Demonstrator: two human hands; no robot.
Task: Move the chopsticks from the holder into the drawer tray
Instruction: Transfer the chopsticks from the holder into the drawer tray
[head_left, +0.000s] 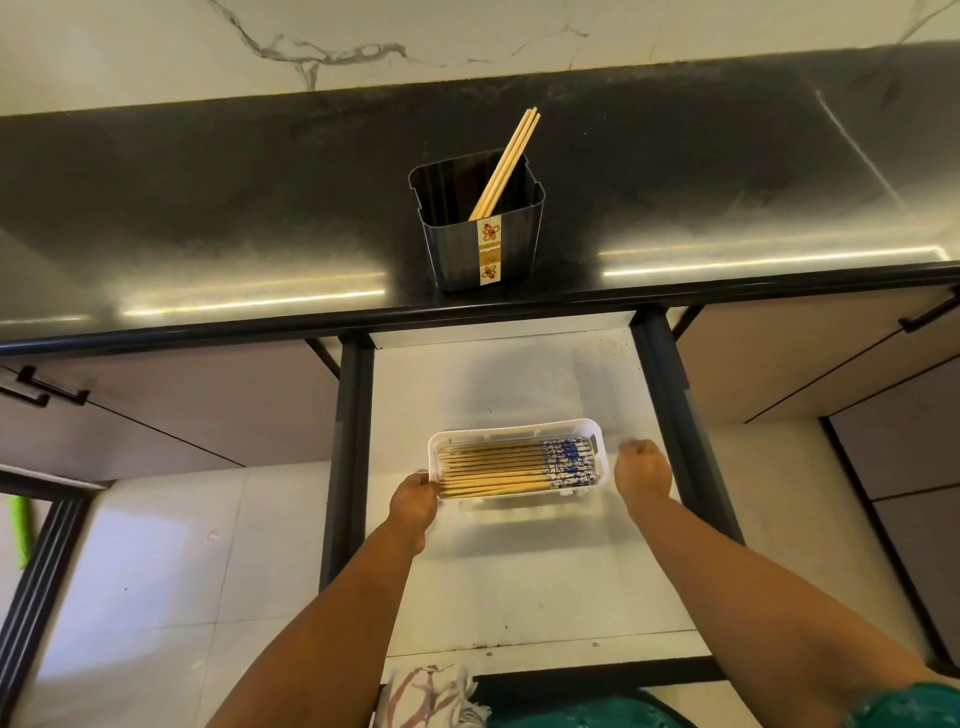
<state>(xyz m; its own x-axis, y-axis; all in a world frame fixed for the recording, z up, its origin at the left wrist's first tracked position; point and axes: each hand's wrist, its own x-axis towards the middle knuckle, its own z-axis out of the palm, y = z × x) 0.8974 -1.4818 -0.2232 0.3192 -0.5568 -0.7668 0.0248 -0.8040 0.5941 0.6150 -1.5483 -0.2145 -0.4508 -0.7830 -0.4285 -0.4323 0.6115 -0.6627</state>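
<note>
A black square holder (483, 244) stands on the dark countertop near its front edge, with a few plain wooden chopsticks (506, 163) leaning out of it to the upper right. Below, in the open white drawer (519, 571), lies a white tray (597, 434) holding several chopsticks (504, 467) with blue patterned ends to the right. My left hand (413, 501) grips the tray's left end. My right hand (643, 470) is a closed fist just off the tray's right end; I cannot tell whether it touches the tray.
The black countertop (208, 208) runs the full width under a marble wall. Dark drawer rails (353, 441) flank the drawer. Cabinet fronts with black handles (41, 387) sit on both sides. A patterned cloth (431, 696) hangs at the drawer's front edge.
</note>
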